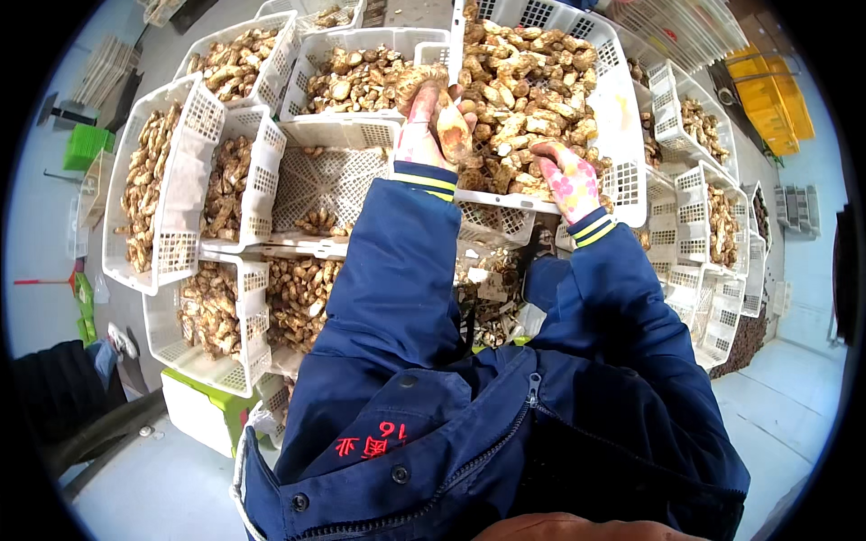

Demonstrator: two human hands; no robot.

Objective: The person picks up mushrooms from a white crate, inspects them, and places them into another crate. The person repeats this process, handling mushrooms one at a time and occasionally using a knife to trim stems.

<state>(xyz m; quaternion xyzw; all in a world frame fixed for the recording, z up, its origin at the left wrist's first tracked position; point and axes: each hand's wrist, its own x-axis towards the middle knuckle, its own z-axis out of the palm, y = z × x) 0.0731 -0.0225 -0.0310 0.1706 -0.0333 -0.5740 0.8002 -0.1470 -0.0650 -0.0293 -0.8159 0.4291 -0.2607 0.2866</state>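
Note:
In the head view, my left hand [427,132], in a floral-patterned glove, grips thick brown-and-cream mushrooms [452,132], which look like matsutake. It is raised at the left wall of a large white plastic crate [619,135]. A heap of similar mushrooms [524,74] fills much of that crate. My right hand [574,182], gloved in the same pattern, reaches over the crate's front rim. Its fingertips are curled down at the mushrooms near that rim; whether they hold one is hidden.
Left of the big crate lies a mesh-bottomed crate [338,182] with a few mushrooms. Fuller crates [365,74] surround it, including a tilted one [179,230] at far left. More crates [727,237] stand right. Debris [490,297] lies below my arms; a person's shoe [122,341] shows left.

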